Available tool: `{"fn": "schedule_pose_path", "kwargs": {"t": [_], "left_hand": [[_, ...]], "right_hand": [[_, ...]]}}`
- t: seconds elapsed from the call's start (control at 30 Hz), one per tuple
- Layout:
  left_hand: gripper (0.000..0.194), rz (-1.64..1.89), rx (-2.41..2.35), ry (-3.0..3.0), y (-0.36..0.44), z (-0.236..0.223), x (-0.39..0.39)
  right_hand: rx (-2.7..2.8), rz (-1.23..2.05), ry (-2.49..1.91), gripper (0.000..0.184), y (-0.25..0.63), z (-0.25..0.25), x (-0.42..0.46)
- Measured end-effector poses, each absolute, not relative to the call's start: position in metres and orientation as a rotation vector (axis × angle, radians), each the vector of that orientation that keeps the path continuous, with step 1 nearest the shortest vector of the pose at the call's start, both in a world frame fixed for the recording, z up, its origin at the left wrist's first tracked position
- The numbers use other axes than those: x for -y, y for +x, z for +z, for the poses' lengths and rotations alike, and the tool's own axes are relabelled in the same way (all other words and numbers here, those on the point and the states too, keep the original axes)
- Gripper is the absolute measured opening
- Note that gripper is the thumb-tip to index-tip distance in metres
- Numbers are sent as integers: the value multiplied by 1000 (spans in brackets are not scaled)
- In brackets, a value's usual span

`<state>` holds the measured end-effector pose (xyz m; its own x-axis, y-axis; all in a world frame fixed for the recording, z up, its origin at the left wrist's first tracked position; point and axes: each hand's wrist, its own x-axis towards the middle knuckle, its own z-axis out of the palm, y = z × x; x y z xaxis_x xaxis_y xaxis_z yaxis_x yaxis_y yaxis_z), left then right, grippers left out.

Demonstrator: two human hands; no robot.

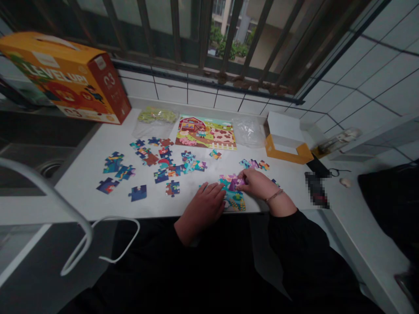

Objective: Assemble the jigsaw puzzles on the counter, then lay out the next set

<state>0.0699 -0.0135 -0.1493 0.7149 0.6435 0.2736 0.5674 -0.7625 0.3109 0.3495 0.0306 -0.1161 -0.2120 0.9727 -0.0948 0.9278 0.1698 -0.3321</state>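
A partly joined jigsaw puzzle (236,201) in teal, yellow and purple lies near the counter's front edge. My left hand (205,208) rests flat on its left side, fingers stretched out, covering some of it. At the upper right of the joined part, my right hand (257,184) pinches a purple puzzle piece (238,183), its fingertips close over the picture. Just beyond that hand lie a few loose purple and orange pieces (253,164). Several dark blue and brown pieces (163,161) are spread to the left, with a single blue piece (138,192) nearer the front edge.
At the back stands a farm picture (206,133) between a bag of green pieces (157,115) and an empty clear bag (248,131). An open orange-and-white box (288,148) is at right. A large orange carton (72,83) and a white curved tube (49,187) occupy the left.
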Motion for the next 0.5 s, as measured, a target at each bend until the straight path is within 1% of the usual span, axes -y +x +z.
{"fn": "schedule_pose_path", "kwargs": {"t": [0.17,0.3,0.33,0.5], "left_hand": [[36,538,-980,2708,70,-148,14],[35,542,-969,2712,70,-146,14],[35,537,-971,2713,70,-146,14],[35,545,-992,2707,70,-146,15]], "right_hand": [[2162,714,-1842,26,356,-109,-52],[1871,942,-1719,35,339,-114,-71],[1815,975,-1696,35,332,-118,-75],[1667,981,-1664,31,306,-135,-87]]}}
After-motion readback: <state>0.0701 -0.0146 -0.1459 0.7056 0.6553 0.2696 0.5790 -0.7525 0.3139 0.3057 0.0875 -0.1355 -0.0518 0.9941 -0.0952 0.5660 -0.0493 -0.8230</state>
